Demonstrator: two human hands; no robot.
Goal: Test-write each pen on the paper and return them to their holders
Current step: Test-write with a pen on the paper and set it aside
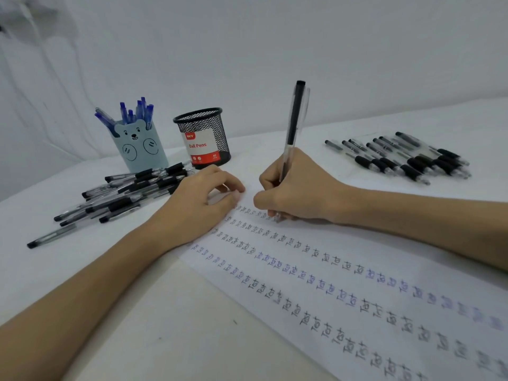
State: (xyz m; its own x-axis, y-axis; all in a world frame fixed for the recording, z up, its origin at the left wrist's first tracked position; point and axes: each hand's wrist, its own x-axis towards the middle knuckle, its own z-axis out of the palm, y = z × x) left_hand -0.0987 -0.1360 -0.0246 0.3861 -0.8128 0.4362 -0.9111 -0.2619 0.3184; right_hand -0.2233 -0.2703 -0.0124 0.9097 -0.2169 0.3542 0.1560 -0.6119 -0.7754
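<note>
My right hand (299, 188) grips a black pen (292, 133) with a clear barrel, fingers curled round its lower part, the capped end pointing up and slightly away from me. Its tip is hidden under my fingers, right at the top row of writing on the paper (357, 284). The long white sheet runs from between my hands toward the lower right, covered in rows of small repeated test marks in black and blue ink.

My left hand (203, 199) rests on the upper left end of the paper, fingers loosely bent and pressing down, holding nothing.

Beyond my left hand, a loose pile of black pens (129, 193) lies on the white surface (55, 270). Behind that pile stand two holders side by side: a pale blue bear-faced holder (141, 148) filled with blue pens (134, 111), and to its right a black mesh holder (204, 136) carrying a label that reads "Ball Pens".

Far to the right, well apart from my hands, a second group of black pens (404, 158) lies in a rough row on the surface.
</note>
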